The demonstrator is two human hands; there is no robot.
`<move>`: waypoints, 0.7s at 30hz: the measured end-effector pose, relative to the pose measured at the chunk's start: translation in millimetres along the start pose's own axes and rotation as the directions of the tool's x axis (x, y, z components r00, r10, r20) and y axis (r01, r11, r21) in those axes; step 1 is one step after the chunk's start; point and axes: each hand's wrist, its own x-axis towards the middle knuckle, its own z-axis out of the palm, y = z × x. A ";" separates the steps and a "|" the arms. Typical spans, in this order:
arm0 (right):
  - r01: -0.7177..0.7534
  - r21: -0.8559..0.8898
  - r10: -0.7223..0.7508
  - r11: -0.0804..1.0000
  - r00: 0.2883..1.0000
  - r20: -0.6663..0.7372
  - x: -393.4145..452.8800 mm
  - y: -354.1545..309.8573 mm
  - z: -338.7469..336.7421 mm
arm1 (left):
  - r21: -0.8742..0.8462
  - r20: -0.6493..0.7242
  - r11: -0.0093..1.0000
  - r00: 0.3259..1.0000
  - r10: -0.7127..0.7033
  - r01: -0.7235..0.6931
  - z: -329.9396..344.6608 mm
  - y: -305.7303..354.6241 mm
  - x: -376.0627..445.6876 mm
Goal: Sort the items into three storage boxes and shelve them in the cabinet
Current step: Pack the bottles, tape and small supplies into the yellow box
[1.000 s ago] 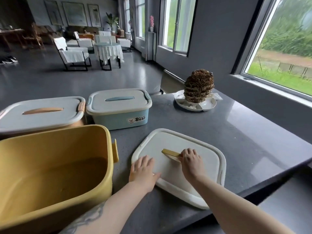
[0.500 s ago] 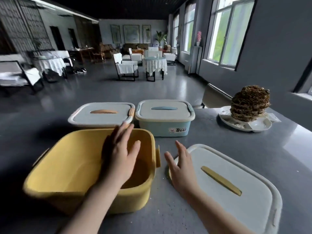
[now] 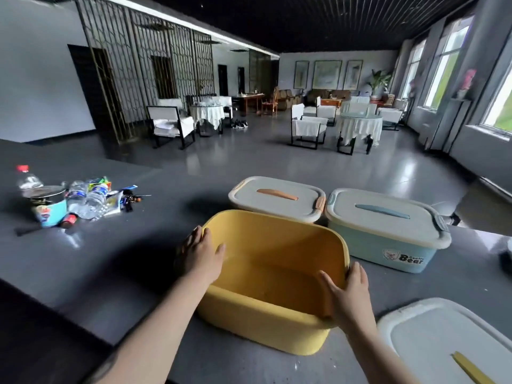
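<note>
Both hands, left hand (image 3: pixel 201 252) and right hand (image 3: pixel 349 293), grip the open yellow box (image 3: pixel 266 306) by its short ends. The loose items (image 3: pixel 80 199) lie on the worktop (image 3: pixel 133 261) towards ten o'clock, so the left hand is nearer.

- Left hand (image 3: pixel 201 254) grips the left rim of the open yellow box (image 3: pixel 273 284), thumb inside.
- Right hand (image 3: pixel 349 295) grips its right rim.
- Beyond the fingers: orange-handled box (image 3: pixel 277 198), blue box (image 3: pixel 388 231).
- Right of the right fingers: loose lid (image 3: pixel 443 342).
</note>
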 end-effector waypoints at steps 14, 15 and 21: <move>0.321 -0.330 -0.410 0.888 0.878 -0.249 -50.6 -80.6 46.7 | -0.415 -0.061 0.908 0.997 0.039 -0.061 -34.6 -56.6 11.3; 0.370 -0.333 -0.450 0.867 0.869 -0.205 -58.4 -97.3 64.3 | -0.397 -0.088 0.915 0.995 0.038 -0.070 -43.3 -75.6 14.2; 0.576 -0.347 -0.625 0.740 0.780 -0.038 -105.6 -179.3 197.0 | -0.275 -0.283 0.957 0.959 0.016 -0.097 -102.4 -217.2 35.6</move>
